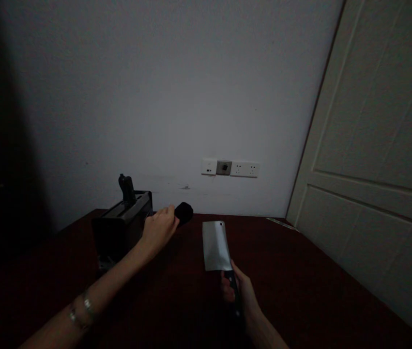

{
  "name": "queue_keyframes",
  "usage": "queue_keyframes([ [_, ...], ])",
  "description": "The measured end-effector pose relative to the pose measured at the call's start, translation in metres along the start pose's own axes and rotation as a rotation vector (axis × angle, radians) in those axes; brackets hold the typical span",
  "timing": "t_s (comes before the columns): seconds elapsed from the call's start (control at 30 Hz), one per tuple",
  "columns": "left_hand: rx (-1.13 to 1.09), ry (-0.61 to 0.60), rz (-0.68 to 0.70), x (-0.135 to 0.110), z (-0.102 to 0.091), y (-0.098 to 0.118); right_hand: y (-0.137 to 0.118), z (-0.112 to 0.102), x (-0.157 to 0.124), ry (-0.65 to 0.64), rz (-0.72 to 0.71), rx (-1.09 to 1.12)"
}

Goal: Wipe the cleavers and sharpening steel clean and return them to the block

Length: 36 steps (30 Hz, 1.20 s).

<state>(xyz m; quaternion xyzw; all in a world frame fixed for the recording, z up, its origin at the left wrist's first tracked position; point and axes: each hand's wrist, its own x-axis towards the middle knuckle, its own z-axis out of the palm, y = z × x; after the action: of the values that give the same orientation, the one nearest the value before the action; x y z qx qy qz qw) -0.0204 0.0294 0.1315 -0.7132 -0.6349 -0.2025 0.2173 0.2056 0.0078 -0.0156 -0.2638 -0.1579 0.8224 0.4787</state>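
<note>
My right hand (244, 291) is wrapped around the black riveted handle of a cleaver (216, 247). Its broad steel blade points away from me above the dark red-brown table, with a small hole near the far corner. My left hand (160, 225) is closed on a black, rounded, soft-looking bundle (184, 213), perhaps a cloth; its kind is too dark to tell. Just left of that hand stands a black slotted knife block (118, 235), with black handles (128, 189) sticking up from its top. The lower part of the cleaver's handle fades into shadow.
The table (278, 261) reaches back to a pale wall (176, 97). Sockets and a switch plate (244, 168) are set low in the wall. A panelled white door (373, 145) rises along the right. A thin pale strip (282, 224) lies at the table's far right edge.
</note>
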Motion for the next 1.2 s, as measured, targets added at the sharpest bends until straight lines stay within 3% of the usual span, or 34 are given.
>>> queue_keyframes([
  [0.1,-0.071,0.117,0.086,0.021,0.028,0.03,0.0,-0.003,0.004,-0.03,0.072,0.002],
  [0.27,-0.306,0.042,0.515,0.01,0.082,0.069,-0.004,-0.008,0.01,-0.133,0.11,-0.011],
  [0.33,-0.428,0.019,0.72,-0.002,0.09,0.075,-0.006,-0.009,0.012,-0.169,0.111,-0.025],
  [0.4,-0.568,-0.022,0.818,-0.01,0.088,0.079,-0.008,-0.009,0.011,-0.165,0.103,-0.035],
  [0.5,-0.74,-0.071,0.727,-0.016,0.076,0.084,-0.008,-0.004,0.008,-0.113,0.081,-0.046],
  [0.57,-0.737,-0.055,0.632,-0.018,0.071,0.089,-0.006,0.001,0.004,-0.077,0.066,-0.076],
  [0.73,-0.379,0.104,0.532,-0.01,0.076,0.097,0.004,0.012,-0.006,-0.034,0.022,-0.148],
  [0.93,-0.17,0.143,0.5,0.02,0.072,0.085,0.016,0.017,-0.012,-0.025,0.194,-0.133],
  [1.2,-0.156,0.1,0.727,-0.014,0.06,0.106,0.009,0.013,-0.013,-0.056,0.106,-0.127],
])
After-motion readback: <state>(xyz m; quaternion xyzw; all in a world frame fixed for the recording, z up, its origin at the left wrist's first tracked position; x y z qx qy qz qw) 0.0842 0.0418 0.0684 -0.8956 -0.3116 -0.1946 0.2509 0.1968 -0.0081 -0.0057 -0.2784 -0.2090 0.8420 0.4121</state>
